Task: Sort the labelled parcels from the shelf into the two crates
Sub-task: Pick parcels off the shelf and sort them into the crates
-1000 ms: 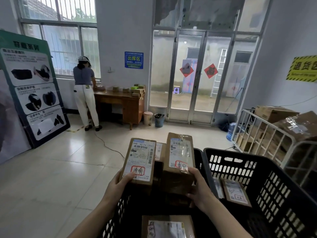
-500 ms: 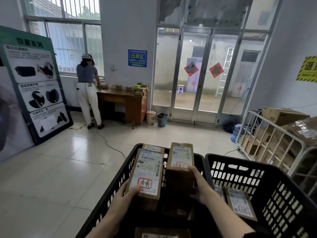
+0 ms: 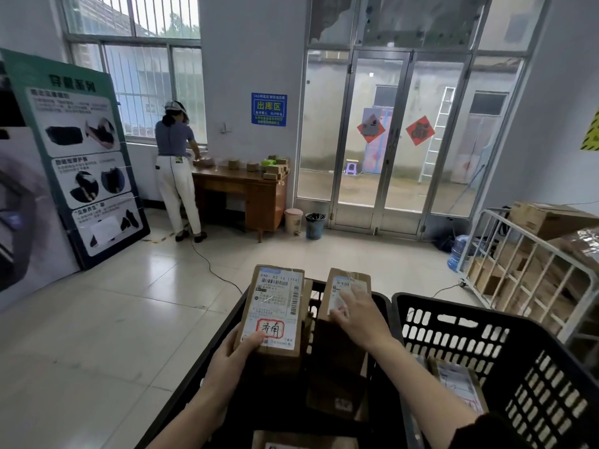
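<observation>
1. Left hand (image 3: 238, 353), lower centre of frame: fingers closed around the bottom edge of a brown cardboard parcel (image 3: 274, 314) held upright over the left black plastic crate (image 3: 207, 361), thumb lying on its label.
2. That parcel's white shipping label reads "640- X2 14 (714)" along the top, with barcodes beneath. Near the bottom, a hand-drawn red box holds the black handwritten characters "济南". Smaller print is too fine to read.
3. Right hand (image 3: 359, 314), just right of centre: palm and spread fingers lie flat on the face of a second brown cardboard parcel (image 3: 340, 345) standing upright in the left crate, not curled around it. Its white label is mostly covered by the hand.
4. Right black plastic crate (image 3: 479, 338), lower right, touching the left one: a flat brown labelled parcel (image 3: 457, 380) lies inside; writing illegible.
5. Another labelled cardboard parcel (image 3: 304, 440) shows at the bottom edge.
6. Blue wall sign (image 3: 269, 109), upper centre: large characters "出库区".
</observation>
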The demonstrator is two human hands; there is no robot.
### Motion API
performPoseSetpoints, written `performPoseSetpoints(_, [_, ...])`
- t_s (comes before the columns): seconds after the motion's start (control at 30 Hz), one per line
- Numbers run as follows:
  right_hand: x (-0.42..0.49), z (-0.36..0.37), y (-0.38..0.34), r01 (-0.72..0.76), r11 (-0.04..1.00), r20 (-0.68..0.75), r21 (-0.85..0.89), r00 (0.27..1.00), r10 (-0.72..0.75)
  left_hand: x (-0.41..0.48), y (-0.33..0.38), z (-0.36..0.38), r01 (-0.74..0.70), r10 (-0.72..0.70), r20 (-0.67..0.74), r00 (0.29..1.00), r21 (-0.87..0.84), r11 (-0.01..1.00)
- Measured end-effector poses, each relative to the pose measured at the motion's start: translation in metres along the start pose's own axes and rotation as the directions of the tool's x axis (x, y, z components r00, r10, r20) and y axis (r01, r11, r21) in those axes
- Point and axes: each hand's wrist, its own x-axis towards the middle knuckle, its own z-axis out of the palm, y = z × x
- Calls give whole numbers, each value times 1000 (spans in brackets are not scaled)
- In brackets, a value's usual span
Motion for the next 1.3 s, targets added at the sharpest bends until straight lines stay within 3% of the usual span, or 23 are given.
performPoseSetpoints(0.3, [7,22,7,40,998,-32,-57,999,-42,7,-1,-10,16,-16,6,1000,-9,1000])
performPoseSetpoints(0.53, [9,11,1,-27,998,83,-57,996,32,-4,7,-8,2,-2,11,1000,-4,1000])
performPoseSetpoints(0.67, [-6,-5,-3,-9,995,-71,-97,997,2,-13,16,-5,-31,30,22,999,35,999])
performPoseSetpoints(0.8, [-37,-26,-23,37,993,-85,109,996,-28,-19,20,10,-43,42,47,998,30,999])
performPoseSetpoints(0.9, [-67,-39,-35,-12,914,23,407,1000,2,-22,23,27,-54,52,82,995,18,998])
performPoseSetpoints(1.03, [-97,-57,-35,-208,690,253,693,967,38,-24,24,54,-61,59,132,989,12,998])
performPoseSetpoints(1.13, [-112,-73,-22,-319,563,322,763,942,99,-29,23,81,-67,65,175,982,7,998])
performPoseSetpoints(1.3, [-134,-100,16,-352,477,326,805,935,139,-41,20,133,-109,96,237,967,45,993])
